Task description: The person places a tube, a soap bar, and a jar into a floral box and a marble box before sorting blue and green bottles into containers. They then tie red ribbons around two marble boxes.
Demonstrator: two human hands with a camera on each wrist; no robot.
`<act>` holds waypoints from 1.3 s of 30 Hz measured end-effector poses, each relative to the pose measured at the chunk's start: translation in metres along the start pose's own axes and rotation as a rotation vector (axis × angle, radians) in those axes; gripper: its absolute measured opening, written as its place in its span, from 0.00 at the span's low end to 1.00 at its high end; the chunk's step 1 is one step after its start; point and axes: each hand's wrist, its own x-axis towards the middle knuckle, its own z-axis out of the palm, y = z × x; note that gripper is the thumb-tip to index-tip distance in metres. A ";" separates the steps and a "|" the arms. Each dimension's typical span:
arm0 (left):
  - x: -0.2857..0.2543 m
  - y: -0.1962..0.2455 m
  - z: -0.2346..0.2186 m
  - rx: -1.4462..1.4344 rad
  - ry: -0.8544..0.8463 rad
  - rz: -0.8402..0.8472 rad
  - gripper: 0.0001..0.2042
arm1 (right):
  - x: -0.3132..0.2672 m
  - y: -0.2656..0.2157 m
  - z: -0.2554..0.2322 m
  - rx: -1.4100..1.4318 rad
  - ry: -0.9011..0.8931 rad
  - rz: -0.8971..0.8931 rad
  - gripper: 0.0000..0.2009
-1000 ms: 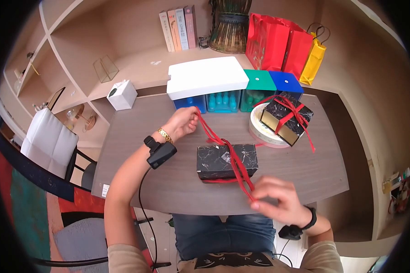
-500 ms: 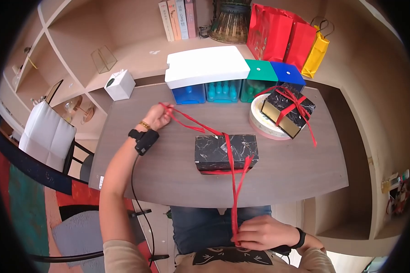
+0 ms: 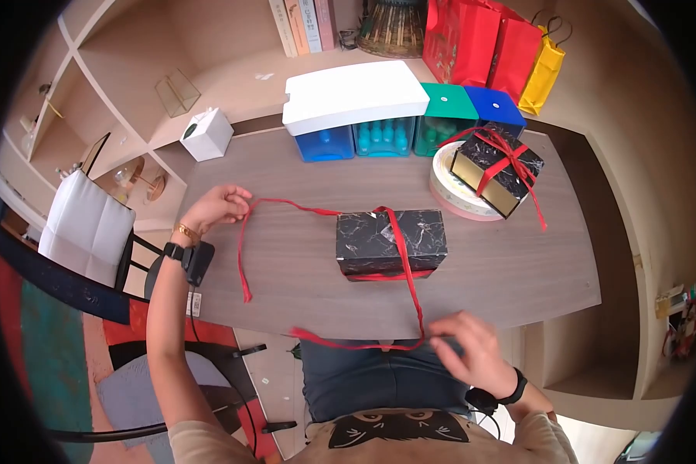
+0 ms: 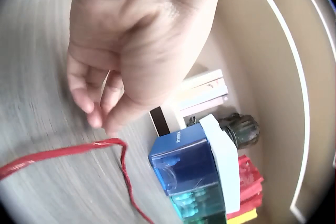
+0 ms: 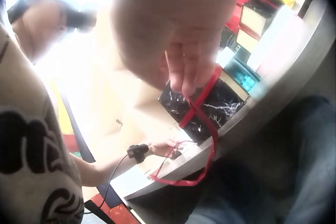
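A black marbled box (image 3: 390, 236) sits mid-table with red ribbon (image 3: 404, 255) crossed over its top. One ribbon tail runs left from it, bends by the left hand (image 3: 218, 206) and trails down the tabletop. In the left wrist view, the left hand's (image 4: 126, 51) fingertips are close together just above the ribbon (image 4: 63, 151). The other tail drops past the table's front edge and sweeps left. Beside its bend is the right hand (image 3: 475, 352), thumb and fingers apart in the head view. The right wrist view shows this ribbon (image 5: 212, 148) below the fingertips of the right hand (image 5: 191, 51).
Back right, a second ribboned black box (image 3: 499, 170) leans on a round white container (image 3: 460, 189). Clear-fronted blue and green boxes with a white lid (image 3: 356, 97) line the back. A white cube (image 3: 206, 134) stands at the back left; red bags (image 3: 479, 46) are behind.
The left hand has moved left and let go of its ribbon tail, which is now down on the table. The right hand has risen from the lap and released the other tail.
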 end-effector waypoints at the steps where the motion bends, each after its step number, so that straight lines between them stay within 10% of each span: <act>1: 0.000 -0.005 -0.005 0.121 0.011 0.036 0.11 | 0.003 0.002 0.003 -0.011 0.092 0.030 0.10; 5: -0.012 0.016 0.037 0.641 0.407 0.409 0.08 | 0.017 0.008 0.013 0.033 0.158 0.153 0.13; 9: -0.041 0.064 0.104 0.260 0.018 0.695 0.17 | 0.027 0.010 0.030 0.054 0.113 0.154 0.17; 15: -0.061 0.105 0.163 0.417 -0.147 0.995 0.39 | 0.025 0.005 0.035 0.092 0.036 0.188 0.17; 25: -0.064 0.117 0.179 0.455 -0.272 0.847 0.43 | 0.015 0.018 0.032 0.167 0.021 0.247 0.16; 34: -0.043 0.088 0.161 -0.225 -0.641 0.570 0.56 | 0.015 0.027 0.034 0.259 0.062 0.315 0.19; 39: -0.040 0.034 0.183 -0.052 -0.510 0.592 0.55 | 0.022 0.022 0.042 0.229 0.077 0.266 0.23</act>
